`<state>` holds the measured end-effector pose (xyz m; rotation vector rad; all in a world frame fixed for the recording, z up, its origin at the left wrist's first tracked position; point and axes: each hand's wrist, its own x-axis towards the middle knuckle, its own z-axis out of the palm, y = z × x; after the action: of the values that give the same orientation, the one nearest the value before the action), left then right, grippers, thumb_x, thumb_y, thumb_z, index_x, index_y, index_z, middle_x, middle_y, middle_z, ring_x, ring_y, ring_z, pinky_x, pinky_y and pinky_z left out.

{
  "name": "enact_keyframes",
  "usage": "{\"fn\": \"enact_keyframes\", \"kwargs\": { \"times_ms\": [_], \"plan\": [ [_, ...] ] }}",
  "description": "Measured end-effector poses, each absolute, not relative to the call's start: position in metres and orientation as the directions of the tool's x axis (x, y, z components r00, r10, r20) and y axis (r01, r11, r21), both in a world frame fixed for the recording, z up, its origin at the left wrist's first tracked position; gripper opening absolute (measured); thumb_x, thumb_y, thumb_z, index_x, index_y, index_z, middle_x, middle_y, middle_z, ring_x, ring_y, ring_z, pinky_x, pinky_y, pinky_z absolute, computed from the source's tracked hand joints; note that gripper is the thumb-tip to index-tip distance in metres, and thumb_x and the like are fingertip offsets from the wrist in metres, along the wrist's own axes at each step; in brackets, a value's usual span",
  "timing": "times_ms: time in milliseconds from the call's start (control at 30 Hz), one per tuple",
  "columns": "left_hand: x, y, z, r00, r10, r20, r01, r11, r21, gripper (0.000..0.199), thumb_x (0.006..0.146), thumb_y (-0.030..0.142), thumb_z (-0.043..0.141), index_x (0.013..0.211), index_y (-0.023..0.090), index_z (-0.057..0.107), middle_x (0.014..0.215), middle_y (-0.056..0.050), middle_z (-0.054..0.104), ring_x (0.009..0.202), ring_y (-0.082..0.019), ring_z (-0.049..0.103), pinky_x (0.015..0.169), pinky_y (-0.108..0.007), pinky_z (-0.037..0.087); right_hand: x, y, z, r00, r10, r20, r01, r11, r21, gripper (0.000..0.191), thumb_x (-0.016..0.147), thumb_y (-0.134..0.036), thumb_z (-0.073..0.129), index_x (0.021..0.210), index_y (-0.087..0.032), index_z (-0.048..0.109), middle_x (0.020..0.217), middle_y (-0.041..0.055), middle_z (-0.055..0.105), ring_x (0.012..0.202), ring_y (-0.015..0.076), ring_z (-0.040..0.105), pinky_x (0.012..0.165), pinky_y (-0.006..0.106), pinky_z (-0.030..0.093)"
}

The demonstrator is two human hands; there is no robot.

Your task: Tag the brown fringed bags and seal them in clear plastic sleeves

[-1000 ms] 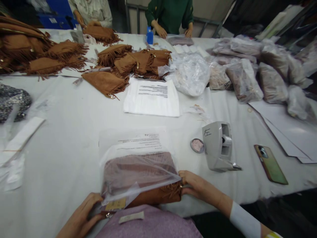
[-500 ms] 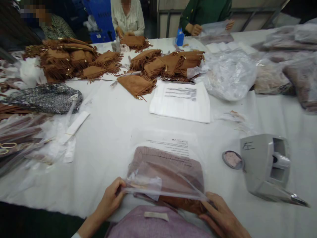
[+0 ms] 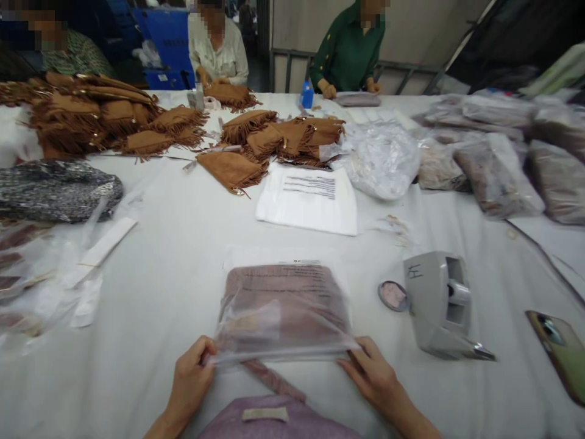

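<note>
My left hand (image 3: 192,369) and right hand (image 3: 375,375) each grip a near corner of the clear printed pouch (image 3: 283,354). Brown bag (image 3: 304,299) noted inside it, on the white table (image 3: 169,286), left of the tape dispenser (image 3: 432,299).

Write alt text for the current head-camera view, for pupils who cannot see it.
The left hand and right hand hold the near edge of a translucent plastic bag with a brown item inside, on a white table. Fringed brown bags lie beyond.
</note>
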<state>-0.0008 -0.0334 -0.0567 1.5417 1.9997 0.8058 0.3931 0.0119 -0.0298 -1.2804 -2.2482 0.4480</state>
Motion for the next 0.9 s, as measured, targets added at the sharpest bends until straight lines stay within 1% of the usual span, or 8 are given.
{"fn": "enact_keyframes", "kwargs": {
  "times_ms": [133,233,333,400,600,700,800,900],
  "plan": [
    [-0.005,-0.038,-0.061,-0.223,0.974,-0.039,0.720,0.191,0.667,0.005,0.075,0.020,0.045,0.070,0.023,0.046,0.057,0.008,0.043,0.052,-0.012,0.044,0.053,-0.022,0.035,0.404,0.006,-0.026,-0.479,0.858,0.188,0.692,0.500,-0.521,0.034,0.094,-0.020,0.045,0.128,-0.019,0.048,0.107,0.0111,0.060,0.101,0.0191,0.061,0.085,0.031,0.055],
    [-0.006,-0.036,-0.049,-0.117,0.992,0.039,0.766,0.065,0.640,0.005,0.082,0.024,0.046,0.080,0.023,0.051,0.066,0.005,0.051,0.061,-0.014,0.050,0.060,-0.024,0.041,0.411,0.003,-0.023,-0.484,0.833,0.269,0.740,0.554,-0.382,0.035,0.095,-0.019,0.045,0.129,-0.018,0.048,0.114,0.0130,0.060,0.108,0.0214,0.060,0.089,0.034,0.055],
    [0.006,-0.025,-0.026,0.069,0.976,0.206,0.828,-0.171,0.533,0.022,0.084,0.026,0.053,0.105,0.022,0.055,0.095,-0.004,0.060,0.089,-0.020,0.056,0.082,-0.034,0.044,0.413,-0.003,-0.021,-0.459,0.829,0.319,0.803,0.541,-0.251,0.030,0.095,-0.020,0.046,0.124,-0.018,0.054,0.094,0.0082,0.066,0.084,0.0173,0.067,0.074,0.027,0.058],
    [0.026,-0.013,-0.009,0.222,0.941,0.256,0.849,-0.316,0.424,0.033,0.082,0.023,0.055,0.115,0.022,0.053,0.109,-0.008,0.058,0.100,-0.024,0.054,0.089,-0.040,0.042,0.410,-0.009,-0.020,-0.425,0.853,0.303,0.831,0.500,-0.244,0.030,0.096,-0.020,0.044,0.125,-0.018,0.053,0.081,0.0044,0.065,0.069,0.0141,0.065,0.065,0.024,0.057],
    [0.138,0.035,0.025,0.648,0.759,0.062,0.710,-0.632,0.312,0.058,0.079,0.012,0.052,0.134,0.025,0.041,0.120,-0.011,0.053,0.098,-0.025,0.052,0.083,-0.040,0.043,0.391,-0.027,-0.029,-0.270,0.875,0.401,0.910,0.368,-0.192,0.031,0.097,-0.013,0.036,0.123,-0.011,0.053,0.087,0.0082,0.066,0.077,0.0156,0.064,0.069,0.026,0.053],
    [0.188,0.058,0.033,0.749,0.663,-0.011,0.631,-0.707,0.321,0.048,0.084,0.010,0.043,0.129,0.023,0.047,0.115,-0.011,0.056,0.097,-0.025,0.053,0.082,-0.039,0.044,0.386,-0.029,-0.025,-0.274,0.857,0.437,0.945,0.325,-0.045,0.030,0.095,-0.007,0.035,0.112,-0.012,0.059,0.086,0.0078,0.065,0.070,0.0153,0.059,0.064,0.028,0.049],
    [0.217,0.080,0.038,0.793,0.603,-0.090,0.582,-0.706,0.404,0.027,0.088,0.017,0.041,0.103,0.019,0.063,0.102,-0.010,0.061,0.091,-0.022,0.057,0.079,-0.033,0.045,0.384,-0.027,-0.010,-0.265,0.858,0.440,0.960,0.276,0.041,0.027,0.093,-0.005,0.040,0.096,-0.017,0.064,0.076,0.0041,0.059,0.065,0.0159,0.051,0.060,0.030,0.041],
    [0.231,0.101,0.042,0.804,0.583,-0.115,0.569,-0.700,0.432,0.023,0.088,0.024,0.046,0.086,0.017,0.068,0.090,-0.009,0.066,0.081,-0.019,0.061,0.074,-0.029,0.046,0.386,-0.022,0.005,-0.316,0.839,0.442,0.947,0.303,0.102,0.023,0.092,-0.008,0.043,0.083,-0.018,0.062,0.070,0.0028,0.053,0.064,0.0166,0.046,0.059,0.030,0.034]
  ]
}}
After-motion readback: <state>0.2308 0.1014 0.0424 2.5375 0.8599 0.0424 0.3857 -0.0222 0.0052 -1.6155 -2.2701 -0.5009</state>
